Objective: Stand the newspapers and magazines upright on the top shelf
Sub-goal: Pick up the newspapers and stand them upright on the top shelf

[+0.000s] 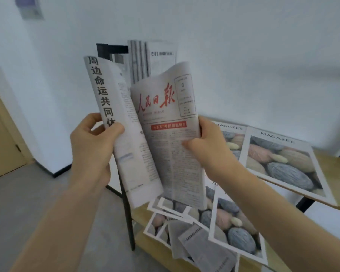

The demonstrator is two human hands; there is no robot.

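My left hand (90,142) grips a folded newspaper with a large black headline (124,122), held upright. My right hand (208,146) grips a second newspaper with a red masthead (171,122) by its right edge, close beside the first. Behind them several newspapers (145,57) stand upright at the left end of the top shelf, against a black frame (110,49). A magazine with a yarn cover (281,161) lies flat on the wooden top shelf (333,165), another partly under it.
On the lower wooden shelf (157,250) lie more yarn-cover magazines (235,226) and a folded newspaper (202,244) in a loose pile. A black shelf leg (129,218) stands at the left. White wall behind, grey floor and a wooden door (0,146) to the left.
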